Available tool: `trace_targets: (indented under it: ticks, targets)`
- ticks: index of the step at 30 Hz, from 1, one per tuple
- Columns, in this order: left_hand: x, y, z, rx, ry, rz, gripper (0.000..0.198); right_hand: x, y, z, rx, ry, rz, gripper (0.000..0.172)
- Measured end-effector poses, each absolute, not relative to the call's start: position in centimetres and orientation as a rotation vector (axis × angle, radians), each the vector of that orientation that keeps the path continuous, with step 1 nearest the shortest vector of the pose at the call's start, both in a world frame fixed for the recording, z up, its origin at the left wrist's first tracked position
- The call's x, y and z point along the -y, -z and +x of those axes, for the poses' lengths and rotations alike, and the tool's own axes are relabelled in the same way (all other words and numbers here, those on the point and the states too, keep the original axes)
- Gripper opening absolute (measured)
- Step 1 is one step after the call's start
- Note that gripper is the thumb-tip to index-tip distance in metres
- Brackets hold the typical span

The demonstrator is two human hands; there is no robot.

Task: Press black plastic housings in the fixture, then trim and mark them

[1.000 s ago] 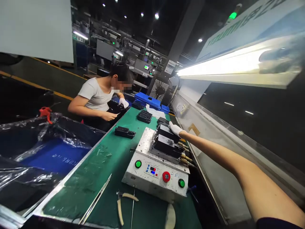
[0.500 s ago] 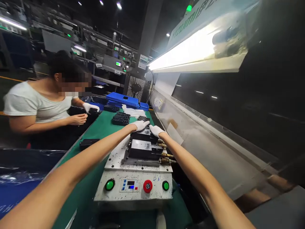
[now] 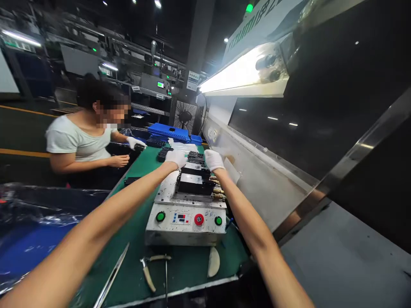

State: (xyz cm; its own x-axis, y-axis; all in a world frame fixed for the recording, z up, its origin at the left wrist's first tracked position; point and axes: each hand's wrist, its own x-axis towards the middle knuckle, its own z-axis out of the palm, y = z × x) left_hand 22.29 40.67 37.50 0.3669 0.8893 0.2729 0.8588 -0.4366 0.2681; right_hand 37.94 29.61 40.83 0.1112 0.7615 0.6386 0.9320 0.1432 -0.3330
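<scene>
My left hand point(image 3: 176, 159) in a white glove hangs above the far end of a white bench fixture point(image 3: 185, 224), close to a row of black rectangular parts point(image 3: 196, 158). My right hand point(image 3: 213, 160), also gloved, sits to the right of that row and holds nothing I can see. My left hand shows nothing in it either. Two black blocks point(image 3: 192, 184) lie on the fixture's scuffed top plate, with brass fittings point(image 3: 218, 192) at their right side.
The green bench mat point(image 3: 135, 179) holds pliers point(image 3: 148, 269) and a long steel blade point(image 3: 111, 273). A co-worker point(image 3: 80, 137) sits at the left, one gloved hand on a black part point(image 3: 138, 147). Blue crates point(image 3: 168, 131) stand beyond, and a plastic-covered blue bin point(image 3: 32, 231) sits left.
My hands have moved apart and lifted off the far end of the black blocks. The view has pulled back, showing more of the bench and tools. My left arm has entered since the oldest frame.
</scene>
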Motion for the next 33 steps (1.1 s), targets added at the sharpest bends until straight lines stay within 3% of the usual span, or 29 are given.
trace_targets:
  ticks: [3,7,9,11,15,22,25,30,33]
  targets:
    - [-33.6,-35.2,17.0,-1.756,-0.799,2.577,0.051,-21.9,-36.2,37.3,1.602,0.277,-1.617,0.052]
    - [-24.1,-26.0,11.8,-1.699,-0.937,2.616,0.046,-11.7,-24.7,37.7,1.454,0.426,-1.581,0.033]
    - [-21.2,-21.2,10.9,-1.607,-0.983,2.588,0.039,-9.1,-20.0,38.2,1.448,0.472,-1.61,0.037]
    - [-19.8,-18.1,10.9,-1.576,-0.903,2.575,0.045,-8.3,-17.1,38.6,1.53,0.446,-1.669,0.047]
    - [-19.4,-16.4,12.1,-1.615,-0.684,2.599,0.058,-9.1,-15.7,38.6,1.706,0.291,-1.89,0.056]
    - [-18.5,-18.4,11.4,-1.699,-0.503,2.635,0.064,-8.4,-18.1,36.2,1.679,0.148,-1.99,0.057]
    - [-15.5,-17.6,10.3,-1.755,-0.514,2.503,0.057,-5.9,-16.4,33.4,1.745,-0.205,-1.984,0.044]
    - [-10.5,-12.3,10.2,-1.717,-0.214,2.339,0.037,-4.1,-9.0,27.3,1.429,-1.256,-2.054,0.054]
    - [-9.7,-10.0,10.5,-1.697,-0.114,2.313,0.03,-4.6,-6.1,25.2,1.195,-1.322,-1.979,0.043]
